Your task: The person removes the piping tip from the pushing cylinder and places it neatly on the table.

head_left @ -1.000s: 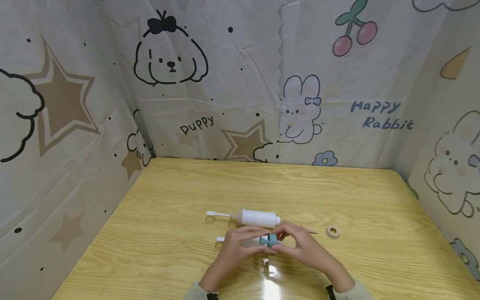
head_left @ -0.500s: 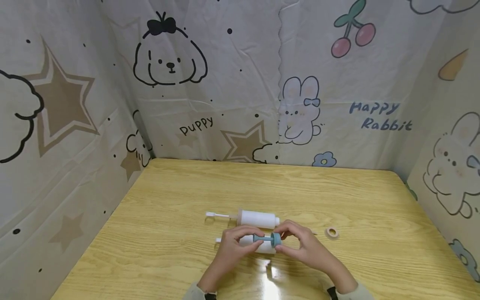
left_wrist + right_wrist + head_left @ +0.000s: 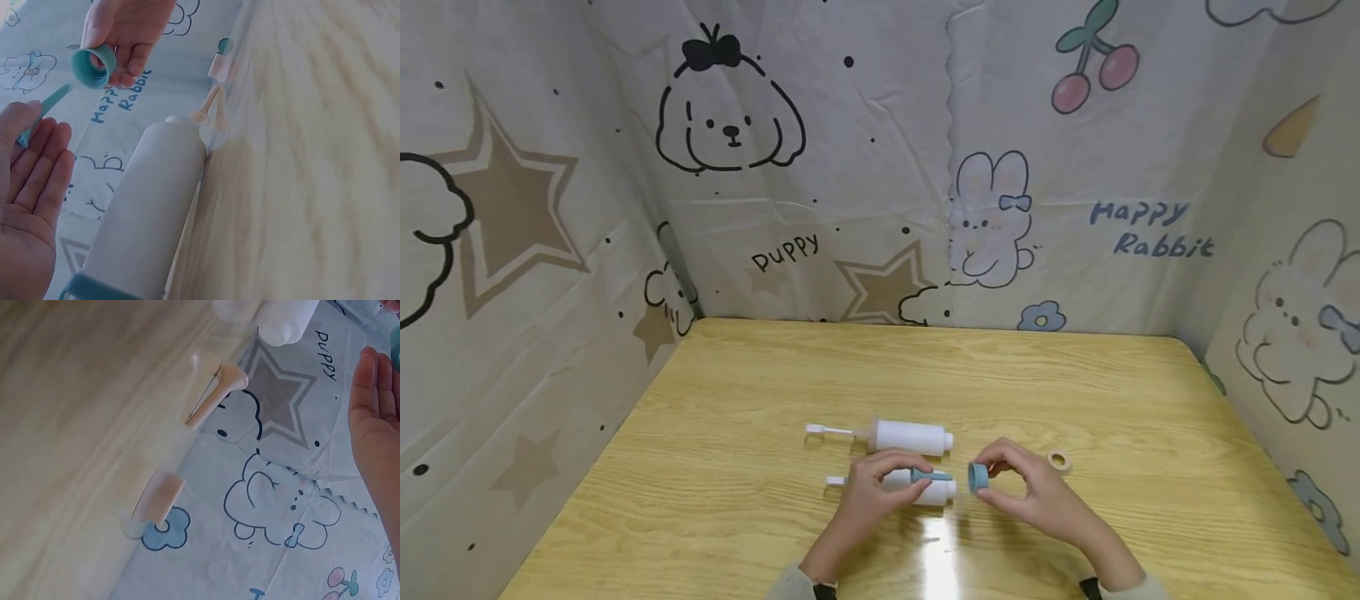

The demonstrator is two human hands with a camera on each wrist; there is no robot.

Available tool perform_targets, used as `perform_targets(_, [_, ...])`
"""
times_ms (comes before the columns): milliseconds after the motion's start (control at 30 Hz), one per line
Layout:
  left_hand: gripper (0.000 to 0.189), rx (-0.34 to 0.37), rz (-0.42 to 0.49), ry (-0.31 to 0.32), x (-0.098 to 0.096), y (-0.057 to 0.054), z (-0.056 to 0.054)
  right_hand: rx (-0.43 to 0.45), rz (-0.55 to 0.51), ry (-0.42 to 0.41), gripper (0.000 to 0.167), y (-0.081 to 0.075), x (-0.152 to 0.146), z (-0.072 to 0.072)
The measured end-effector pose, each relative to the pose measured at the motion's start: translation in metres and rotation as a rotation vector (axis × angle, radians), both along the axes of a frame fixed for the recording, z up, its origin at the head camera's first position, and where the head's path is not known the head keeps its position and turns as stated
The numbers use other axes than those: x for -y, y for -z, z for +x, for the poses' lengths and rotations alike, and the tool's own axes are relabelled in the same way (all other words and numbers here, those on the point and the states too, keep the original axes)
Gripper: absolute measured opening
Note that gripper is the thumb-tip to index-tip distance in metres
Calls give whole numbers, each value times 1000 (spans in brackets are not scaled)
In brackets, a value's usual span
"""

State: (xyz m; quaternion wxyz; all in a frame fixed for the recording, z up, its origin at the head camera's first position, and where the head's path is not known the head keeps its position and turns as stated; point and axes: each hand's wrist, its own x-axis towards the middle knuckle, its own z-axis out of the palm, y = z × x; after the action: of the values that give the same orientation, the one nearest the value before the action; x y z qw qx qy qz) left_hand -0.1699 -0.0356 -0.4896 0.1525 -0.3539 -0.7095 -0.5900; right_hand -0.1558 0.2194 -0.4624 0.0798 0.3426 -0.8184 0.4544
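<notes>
My left hand (image 3: 874,493) pinches the wide end of a slim teal tapered stem (image 3: 934,476), whose narrow tip points right. Across a small gap, my right hand (image 3: 1033,496) grips a teal ring-shaped cap (image 3: 977,478) between thumb and fingers. In the left wrist view the ring cap's hollow opening faces the stem. Both hands are above a white cylindrical bottle (image 3: 936,496) lying on its side, partly hidden by the left hand. Its teal collar (image 3: 100,287) shows at the bottom of the left wrist view.
Behind it lies a second white bottle (image 3: 910,437) with a beige collar and a white stick (image 3: 829,429) extending left. Right of the bottles are a beige ring (image 3: 1058,461) and a beige flared stem (image 3: 219,394). Patterned cloth (image 3: 880,167) encloses the wooden table (image 3: 737,533).
The ring cap and stem, overlapping earlier, are now apart. My right hand has moved right with the ring cap, while the left hand has stayed nearly in place with the stem.
</notes>
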Motion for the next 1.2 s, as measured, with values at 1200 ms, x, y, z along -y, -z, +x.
perform_targets(1200, [10, 122, -33, 62, -66, 2, 7, -24, 111, 214, 37, 4, -84, 24])
